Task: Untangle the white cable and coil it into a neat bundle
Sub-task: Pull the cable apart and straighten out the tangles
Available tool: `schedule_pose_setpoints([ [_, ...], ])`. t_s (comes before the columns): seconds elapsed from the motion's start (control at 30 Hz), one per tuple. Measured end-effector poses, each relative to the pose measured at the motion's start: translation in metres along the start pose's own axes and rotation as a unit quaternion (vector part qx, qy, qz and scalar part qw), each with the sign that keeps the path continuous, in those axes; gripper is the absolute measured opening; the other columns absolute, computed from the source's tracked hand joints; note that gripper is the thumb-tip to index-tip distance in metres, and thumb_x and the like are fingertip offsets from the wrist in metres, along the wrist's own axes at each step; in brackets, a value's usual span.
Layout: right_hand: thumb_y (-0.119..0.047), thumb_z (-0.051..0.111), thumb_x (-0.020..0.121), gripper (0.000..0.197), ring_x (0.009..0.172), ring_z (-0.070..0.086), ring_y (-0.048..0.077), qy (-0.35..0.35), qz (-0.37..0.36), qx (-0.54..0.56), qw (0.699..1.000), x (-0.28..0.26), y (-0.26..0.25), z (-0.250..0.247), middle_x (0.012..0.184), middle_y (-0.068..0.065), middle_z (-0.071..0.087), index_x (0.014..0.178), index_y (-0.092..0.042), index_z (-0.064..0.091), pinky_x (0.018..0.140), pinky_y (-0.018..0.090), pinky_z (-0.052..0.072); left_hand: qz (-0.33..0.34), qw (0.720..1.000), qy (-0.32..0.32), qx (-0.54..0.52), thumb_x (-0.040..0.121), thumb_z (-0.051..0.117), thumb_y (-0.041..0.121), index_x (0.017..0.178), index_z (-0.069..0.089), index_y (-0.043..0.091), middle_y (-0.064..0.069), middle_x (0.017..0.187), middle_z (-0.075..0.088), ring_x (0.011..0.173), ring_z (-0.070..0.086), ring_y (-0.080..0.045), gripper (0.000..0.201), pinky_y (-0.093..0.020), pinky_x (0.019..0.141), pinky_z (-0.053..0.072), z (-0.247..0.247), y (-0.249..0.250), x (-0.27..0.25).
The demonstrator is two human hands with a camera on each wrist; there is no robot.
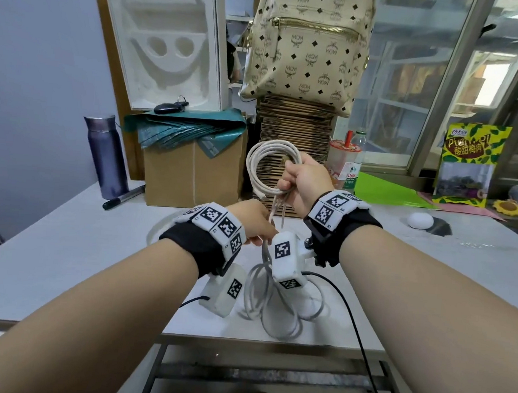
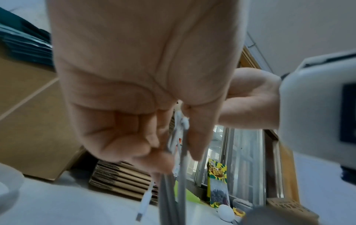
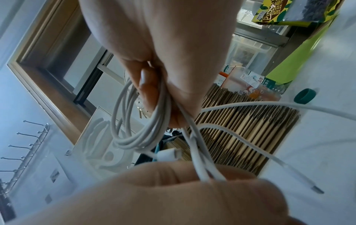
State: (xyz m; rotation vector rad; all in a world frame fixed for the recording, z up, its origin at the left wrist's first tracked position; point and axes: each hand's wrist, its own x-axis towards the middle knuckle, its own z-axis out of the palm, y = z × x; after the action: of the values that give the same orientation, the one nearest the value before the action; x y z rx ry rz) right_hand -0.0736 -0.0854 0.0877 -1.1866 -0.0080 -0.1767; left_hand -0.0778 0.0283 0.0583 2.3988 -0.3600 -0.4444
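Observation:
My right hand [image 1: 302,181] is raised above the table and grips a round coil of the white cable [image 1: 261,168] of several loops; the right wrist view shows its fingers [image 3: 148,85] curled through the coil [image 3: 134,134]. From that coil, strands run down to my left hand [image 1: 255,224], which pinches them [image 2: 182,137] between thumb and fingers just below. More loose white cable [image 1: 274,303] lies in tangled loops on the table near the front edge. A plug end [image 3: 169,154] hangs by the coil, and another plug [image 2: 143,204] dangles under my left hand.
A grey table [image 1: 62,243] carries a cardboard box [image 1: 191,169], a stack of flat cardboard [image 1: 294,131] under a backpack [image 1: 307,42], a purple flask [image 1: 106,153], a marker [image 1: 124,196], a drink cup [image 1: 342,162], a snack bag [image 1: 468,163] and a white egg-shaped object [image 1: 420,220].

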Motion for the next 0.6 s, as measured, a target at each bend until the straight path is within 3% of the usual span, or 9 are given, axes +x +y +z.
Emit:
schedule_pose_setpoints([
  [0.1,0.001,0.028,0.098,0.026,0.047,0.024,0.007,-0.002,-0.008,-0.019,1.0,0.001,-0.003,-0.002,0.059,-0.004,0.027,0.088,-0.015,0.047,0.048,0.019,0.026,-0.031,0.997,0.019,-0.067,0.095,0.051,0.013,0.086,0.059,0.003,0.002,0.052,0.064,0.052,0.06,-0.011,0.015,-0.017,0.043,0.043,0.001,0.005,0.0],
  [0.2,0.001,0.028,0.098,0.029,0.041,0.025,0.006,0.003,-0.008,-0.033,0.999,0.004,-0.006,-0.008,0.057,-0.004,0.027,0.084,-0.015,0.048,0.043,0.018,0.026,-0.044,0.994,0.035,-0.091,0.099,0.043,0.015,0.098,0.059,0.003,-0.007,0.082,0.068,0.052,0.056,-0.013,0.019,-0.016,0.041,0.037,-0.005,0.01,-0.002],
  [0.27,0.0,0.028,0.098,0.031,0.037,0.025,0.005,0.018,-0.007,-0.052,0.998,0.006,-0.008,-0.015,0.055,-0.005,0.027,0.079,-0.017,0.047,0.039,0.017,0.027,-0.045,0.994,0.066,-0.08,0.1,0.041,0.014,0.097,0.062,0.003,-0.011,0.098,0.072,0.052,0.05,-0.011,0.024,-0.016,0.039,0.033,-0.012,0.008,-0.002],
  [0.3,-0.001,0.029,0.099,0.032,0.037,0.025,0.005,0.027,-0.006,-0.06,0.998,0.007,-0.009,-0.018,0.054,-0.005,0.028,0.078,-0.018,0.046,0.038,0.017,0.026,-0.05,0.991,0.079,-0.096,0.1,0.04,0.013,0.09,0.062,0.003,-0.01,0.094,0.074,0.048,0.047,-0.01,0.026,-0.015,0.038,0.032,-0.016,0.005,-0.001],
  [0.4,0.001,0.028,0.099,0.032,0.035,0.026,0.004,0.054,-0.01,-0.045,0.997,0.008,-0.011,-0.029,0.056,-0.004,0.028,0.077,-0.017,0.045,0.038,0.016,0.025,-0.075,0.976,0.094,-0.183,0.102,0.036,0.018,0.071,0.052,0.01,0.001,0.053,0.069,0.042,0.04,-0.007,0.035,-0.012,0.037,0.028,-0.023,-0.008,0.001],
  [0.5,0.002,0.026,0.099,0.032,0.033,0.024,0.003,0.048,-0.014,-0.016,0.999,0.006,-0.008,-0.031,0.058,-0.003,0.024,0.076,-0.015,0.042,0.036,0.015,0.024,-0.089,0.972,0.081,-0.202,0.102,0.036,0.021,0.08,0.056,0.01,0.005,0.042,0.063,0.049,0.039,-0.01,0.031,-0.018,0.045,0.029,-0.02,-0.01,0.002],
  [0.6,0.002,0.027,0.098,0.032,0.035,0.024,0.003,0.037,-0.013,-0.021,0.999,0.005,-0.004,-0.027,0.058,-0.003,0.024,0.076,-0.015,0.042,0.037,0.015,0.024,-0.091,0.968,0.061,-0.226,0.102,0.035,0.019,0.103,0.051,0.007,0.003,0.04,0.061,0.038,0.045,-0.009,0.02,-0.016,0.043,0.033,-0.017,-0.002,0.002],
])
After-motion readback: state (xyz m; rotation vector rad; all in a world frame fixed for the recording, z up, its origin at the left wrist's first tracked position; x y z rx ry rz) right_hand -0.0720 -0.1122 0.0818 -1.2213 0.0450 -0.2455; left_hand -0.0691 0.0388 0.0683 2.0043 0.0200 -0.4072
